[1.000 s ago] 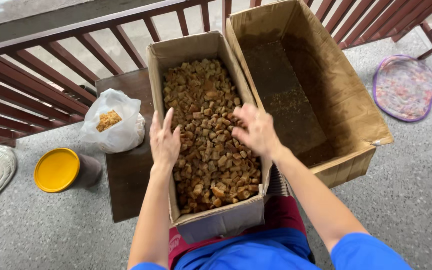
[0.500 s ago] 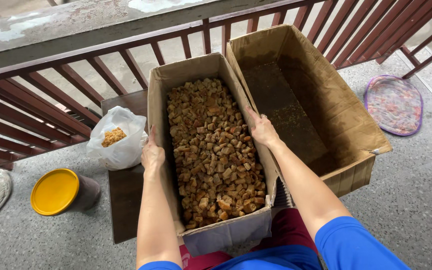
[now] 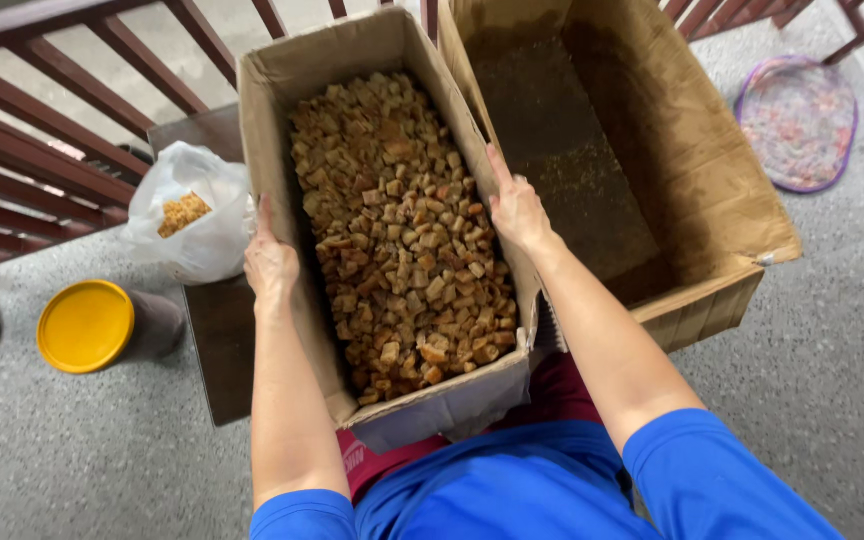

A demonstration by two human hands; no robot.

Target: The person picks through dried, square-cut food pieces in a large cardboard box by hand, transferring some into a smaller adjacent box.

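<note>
A long cardboard box [image 3: 274, 130] full of small brown crouton-like cubes [image 3: 402, 230] rests on a dark low table [image 3: 220, 340] in front of me. My left hand [image 3: 270, 262] lies flat against the box's left outer wall. My right hand [image 3: 515, 208] presses on the box's right wall, fingers pointing away from me. Both hands grip the box from either side.
A second, larger cardboard box [image 3: 712, 190], holding only crumbs, stands to the right, touching the first. A clear plastic bag [image 3: 192, 215] with some cubes sits at the left. A yellow-lidded container [image 3: 87, 325], a round patterned mat [image 3: 800, 118] and a dark red railing [image 3: 42, 120] surround them.
My hands left the cubes and moved outward to the box's two side walls, where they now grip. The view has come closer to the box.
</note>
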